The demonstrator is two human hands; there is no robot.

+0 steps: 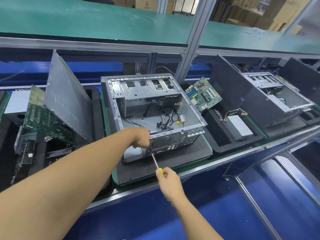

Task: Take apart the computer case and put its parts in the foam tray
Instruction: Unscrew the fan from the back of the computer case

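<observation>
Case: open grey metal computer case [152, 104] lies on black foam tray [181, 158].
Left hand [141, 137]: fist clenched on case's near rim.
Right hand [168, 181]: wrapped around yellow-handled screwdriver [156, 161], tip at rear panel.

Screwdriver [156, 162] tip at case [152, 108] rear

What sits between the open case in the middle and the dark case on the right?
In the head view, a green motherboard leans between the open case and the dark case, above a boxy power supply lying in black foam.

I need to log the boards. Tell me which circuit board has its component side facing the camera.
The board right of the open case, propped on the foam tray: slots and connectors show. The left board shows only its bare solder side.
</observation>
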